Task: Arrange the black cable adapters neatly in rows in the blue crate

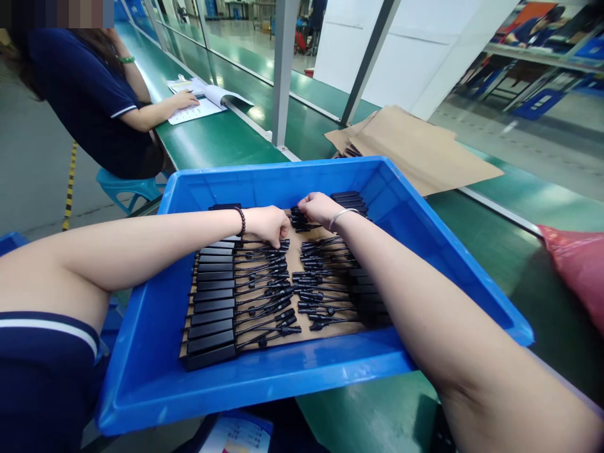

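Inside a blue plastic bin (264,385), black box-shaped units (211,307) with short cables stand in two rows on brown cardboard (293,251). Their cable connectors (276,296) point inward to the middle. My left hand (268,224), with a dark bead bracelet, is closed over the connectors at the far end of the left row. Its fingers curl down, and what they hold is hidden. Across the gap, my right hand (321,207), wearing a silver bangle, is closed in a pinch by the far connectors of the right row. I cannot make out what is in it.
Brown cardboard sheets (415,148) lie behind the bin on the green bench (226,141). Grey metal posts (284,75) rise from the bench. At left, a person (89,94) sits on a blue stool (129,187) with papers (198,110). A red plastic bag (578,264) sits at right.
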The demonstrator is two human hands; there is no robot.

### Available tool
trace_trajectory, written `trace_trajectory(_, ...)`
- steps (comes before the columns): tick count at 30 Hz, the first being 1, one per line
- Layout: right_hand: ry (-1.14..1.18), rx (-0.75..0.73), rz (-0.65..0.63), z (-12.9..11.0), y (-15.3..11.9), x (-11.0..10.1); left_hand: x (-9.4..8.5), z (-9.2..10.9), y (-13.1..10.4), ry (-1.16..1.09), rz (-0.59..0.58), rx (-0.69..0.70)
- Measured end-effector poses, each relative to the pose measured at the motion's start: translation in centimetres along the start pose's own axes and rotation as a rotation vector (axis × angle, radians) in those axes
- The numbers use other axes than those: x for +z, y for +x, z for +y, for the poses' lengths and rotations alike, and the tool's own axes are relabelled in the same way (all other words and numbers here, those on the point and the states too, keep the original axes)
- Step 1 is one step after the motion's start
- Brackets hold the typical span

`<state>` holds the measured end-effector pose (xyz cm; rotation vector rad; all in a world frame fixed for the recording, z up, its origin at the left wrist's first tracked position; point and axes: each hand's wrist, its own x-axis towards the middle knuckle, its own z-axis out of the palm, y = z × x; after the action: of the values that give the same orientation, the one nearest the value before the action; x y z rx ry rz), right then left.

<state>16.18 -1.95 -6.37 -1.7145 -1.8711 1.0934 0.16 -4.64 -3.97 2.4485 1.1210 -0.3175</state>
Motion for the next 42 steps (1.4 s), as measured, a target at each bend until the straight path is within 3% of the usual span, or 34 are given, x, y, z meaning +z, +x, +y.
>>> trace_trajectory(6,0.108,0.053,-0.14,-1.1,-1.1,0.0,0.0,0.3,0.0,-0.259,-0.105,-0.153)
trace_trajectory(12,0.126,0.061,-0.181,-1.5,-1.7,-0.3,-0.3,-0.6,0.6,-0.473,0.116,-0.231)
trace_trajectory(17,0.172,0.026,-0.173,-1.4,-1.6,-0.3,0.0,-0.8,1.0,-0.749,0.205,-0.275)
trace_trajectory(24,0.198,0.005,-0.137,-1.5,-1.6,-0.2,0.0,-0.7,1.3,-0.895,0.308,-0.305)
trace_trajectory(42,-0.007,-0.063,-0.069,-0.2,-0.4,0.7,0.2,-0.6,1.4,-1.057,0.317,-0.297)
